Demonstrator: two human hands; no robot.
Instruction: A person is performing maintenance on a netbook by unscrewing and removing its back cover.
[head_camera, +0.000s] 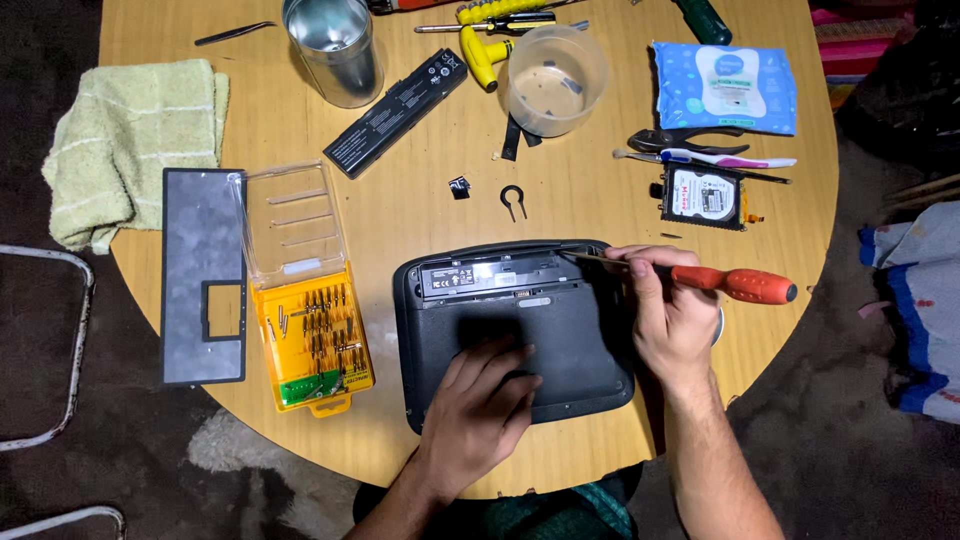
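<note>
Away from my work, my desk (400, 205) holds a green towel (125, 145), a metal cup (335, 50), a battery pack (396, 112) (black, slanted) and a yellow bit case (312, 340).

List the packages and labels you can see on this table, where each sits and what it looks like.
Wipes pack: top right, soft blue rectangle, white flap label.
Hard drive: right, below the pack, white label on top.
Battery: upper middle, long black bar, small white print.
Laptop: centre, underside up, small label strips in the bay; left hand rests on it.
Bit case: left, yellow, green sticker.
</note>
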